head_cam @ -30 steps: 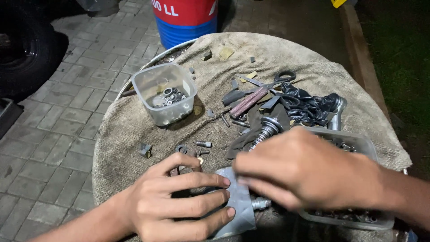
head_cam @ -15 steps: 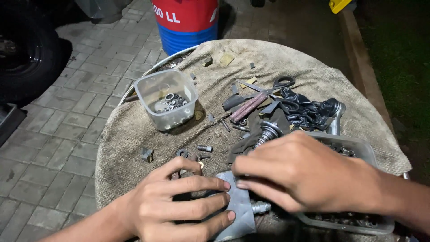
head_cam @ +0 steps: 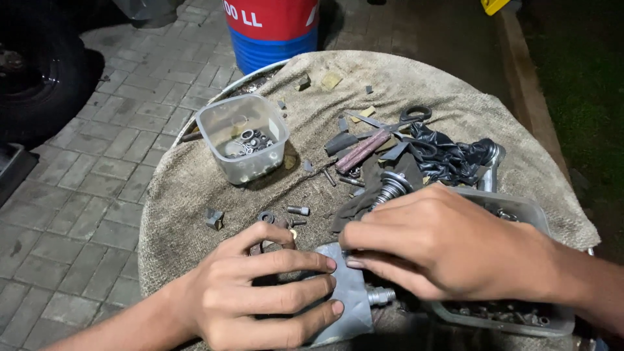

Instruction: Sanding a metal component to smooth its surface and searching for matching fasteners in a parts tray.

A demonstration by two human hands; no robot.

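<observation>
The left hand (head_cam: 260, 292) and right hand (head_cam: 442, 250) covered most of the grey metal block (head_cam: 348, 296); the clear plastic tray (head_cam: 520, 211) lay half hidden.

Night scene, bright light from the camera side, dark surroundings, sharp focus

A coarse beige-grey cloth (head_cam: 195, 195) with a looped towel weave covers the tabletop. The flat piece (head_cam: 348, 296) under both hands is pale grey with a dull sheen, and the fitting (head_cam: 380, 296) at its edge is bright silver. The tub (head_cam: 244, 136) is clear plastic, holding silver-grey washers. A black crumpled plastic bag (head_cam: 448, 156) lies beside scissors (head_cam: 396, 120) with black handles. The small rod (head_cam: 362, 151) is reddish brown. The drum (head_cam: 270, 29) is red over blue. The paving (head_cam: 78, 214) is grey, in a rectangular brick pattern.
</observation>
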